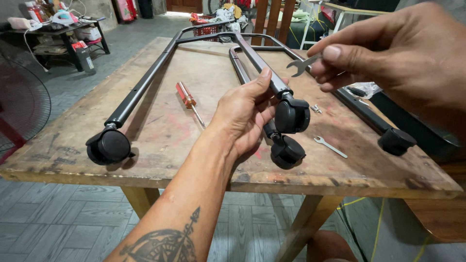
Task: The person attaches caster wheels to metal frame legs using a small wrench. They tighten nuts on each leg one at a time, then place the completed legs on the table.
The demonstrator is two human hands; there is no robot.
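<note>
Left hand [245,114] on castor tube [264,68], right hand [403,53] pinching spanner [302,64].

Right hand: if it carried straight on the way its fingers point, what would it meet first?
Probably the black frame tube the left hand grips; the right hand holds a small wrench aimed toward it. Depth is unclear.

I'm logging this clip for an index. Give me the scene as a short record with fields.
Surface: worn wooden table
Left hand: grips a black metal tube just above its caster wheel
Right hand: pinches a small flat wrench
Lying loose: red-handled screwdriver, second wrench
Other casters: three, at the frame's other tube ends
</note>
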